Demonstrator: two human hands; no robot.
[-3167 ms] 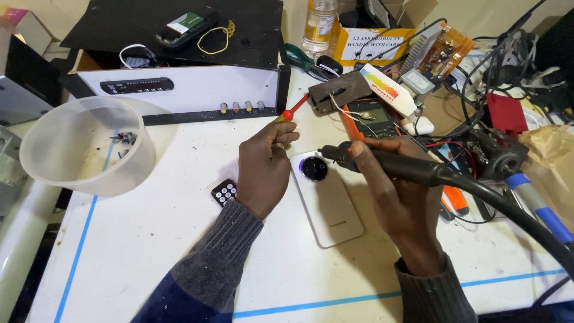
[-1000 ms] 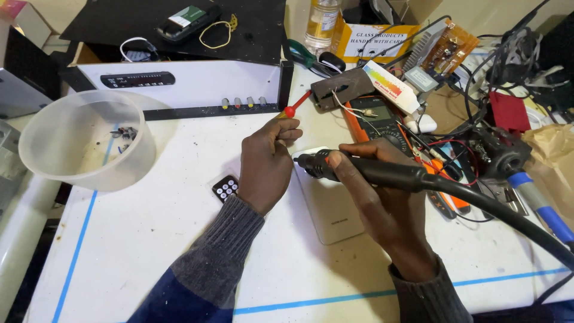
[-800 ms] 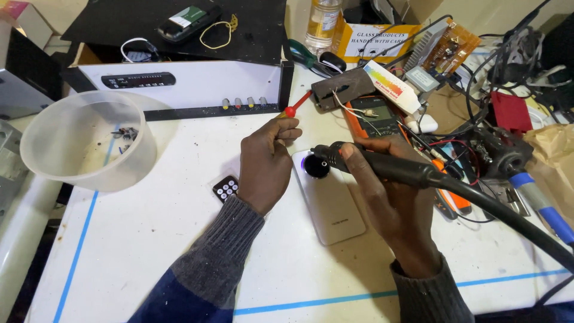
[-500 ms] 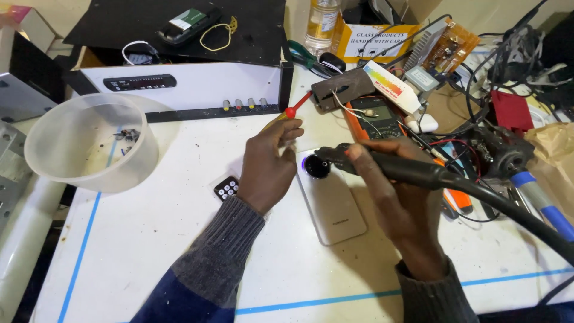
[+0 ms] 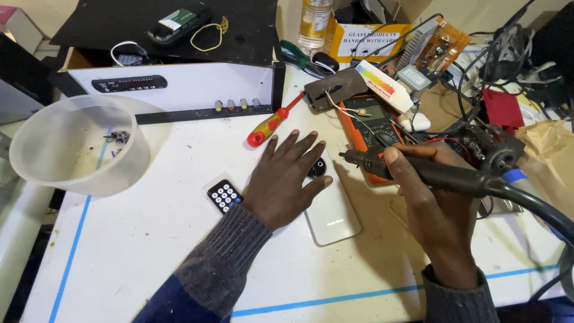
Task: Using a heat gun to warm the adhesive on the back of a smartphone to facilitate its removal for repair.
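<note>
A pale phone [image 5: 332,209] lies back-up on the white table, its round black camera ring [image 5: 317,168] showing between my fingers. My left hand [image 5: 283,179] rests flat with fingers spread, covering the phone's upper left part. My right hand [image 5: 431,218] grips a black hot-air tool handle [image 5: 439,174], with its nozzle tip [image 5: 350,157] pointing left just above the phone's top right corner. A thick black hose [image 5: 541,209] runs from the handle off to the right.
A red-and-yellow screwdriver [image 5: 272,122] lies just beyond my left fingers. A small black remote [image 5: 224,195] sits left of my wrist. An orange multimeter [image 5: 371,122], circuit boards and tangled wires crowd the back right. A translucent plastic bowl [image 5: 78,146] stands at the left.
My left hand has let go of the screwdriver, which now lies on the table, and has spread flat on the phone. The tool nozzle has pulled back to the right.
</note>
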